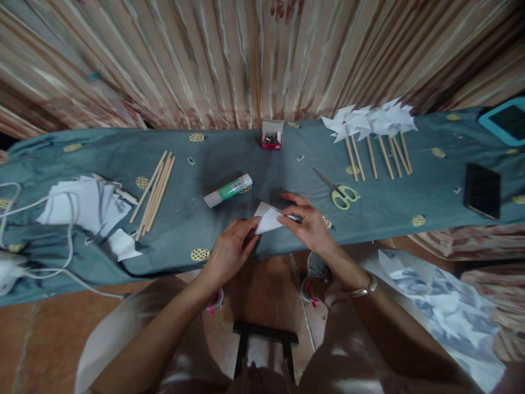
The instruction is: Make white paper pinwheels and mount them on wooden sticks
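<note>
Between both hands is a small white piece of paper [268, 220], partly folded over, above the front of the cloth-covered table. My left hand [233, 243] pinches its left corner. The fingers of my right hand [307, 221] grip the right side, and its index finger stretches outward. Just beyond the paper lies a glue stick [228, 190] with a green label. Green-handled scissors [338, 191] rest to the right of my right hand, blades pointing away. A small open red box [271, 137] of metal pins or tacks stands farther back.
Wooden sticks [156, 191] and a stack of white paper [77, 205] lie left, near a white cable [68, 257]. Paper pinwheels on sticks [369, 123] are at the back right. A black phone [483, 190] and blue-framed device [506, 121] sit far right. A plastic bag [443, 306] is below.
</note>
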{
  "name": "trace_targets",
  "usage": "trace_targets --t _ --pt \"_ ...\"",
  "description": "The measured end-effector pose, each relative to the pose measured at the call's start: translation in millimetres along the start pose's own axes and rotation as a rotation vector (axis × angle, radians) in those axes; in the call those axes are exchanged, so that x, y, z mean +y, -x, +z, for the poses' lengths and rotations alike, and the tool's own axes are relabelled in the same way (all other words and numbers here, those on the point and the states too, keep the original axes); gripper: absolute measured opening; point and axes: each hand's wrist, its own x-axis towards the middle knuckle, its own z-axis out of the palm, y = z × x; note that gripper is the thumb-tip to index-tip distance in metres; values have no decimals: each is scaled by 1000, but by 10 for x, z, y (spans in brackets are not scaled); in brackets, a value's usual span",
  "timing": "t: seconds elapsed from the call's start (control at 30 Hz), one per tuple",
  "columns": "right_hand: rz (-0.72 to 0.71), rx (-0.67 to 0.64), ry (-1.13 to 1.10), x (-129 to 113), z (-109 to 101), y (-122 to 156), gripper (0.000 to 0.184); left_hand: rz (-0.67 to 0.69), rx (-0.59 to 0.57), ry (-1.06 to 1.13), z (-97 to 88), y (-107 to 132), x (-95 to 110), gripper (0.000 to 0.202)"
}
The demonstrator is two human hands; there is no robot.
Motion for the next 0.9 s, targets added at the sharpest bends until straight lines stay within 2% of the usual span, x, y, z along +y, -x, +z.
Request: trace_targets --t 0.23,0.43,0.6,0.9 --pt "6 25 60 -34 62 -66 7 -80 -25 10 0 -15 -33 30" --pt "6 51 99 -36 97 -60 6 -59 -38 22 -18 6 -40 28" --pt "3 78 118 -45 128 -55 6 28 -14 -82 -3 28 6 28" --pt "-12 128 164 -86 178 -53 7 170 -139 -224 184 11 93 41"
